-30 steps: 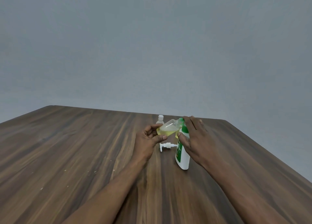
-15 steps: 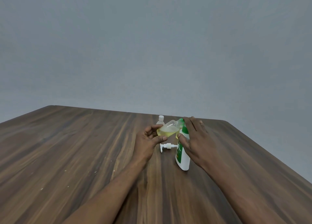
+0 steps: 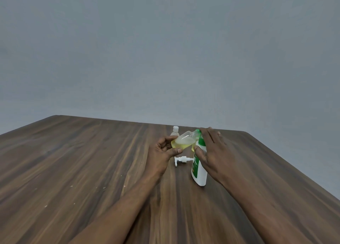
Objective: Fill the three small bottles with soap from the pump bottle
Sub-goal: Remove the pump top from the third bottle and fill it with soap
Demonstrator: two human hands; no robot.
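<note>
Here, one dark wooden table (image 3: 92, 170) fills the lower half of the view, under a plain grey wall. Two bare hands work near its far edge. One pump bottle (image 3: 198, 172), white with a green label and green top, stands up from the table on the right with its pump off. The right hand (image 3: 213, 151) grips it, thumb on the near side and fingers wrapped over the far side. Two small bottles show plainly. The held small bottle (image 3: 184, 139) is clear and uncapped, about half full of pale yellow soap. It lies tilted, with its neck raised to meet the pump bottle's green top. The left hand (image 3: 161, 151) pinches its base between thumb and curled fingers. The capped small bottle (image 3: 175, 132) stands upright just behind it, with a white cap. One white pump head (image 3: 182, 159) lies on its side on the table below the held bottle, just left of the pump bottle.
</note>
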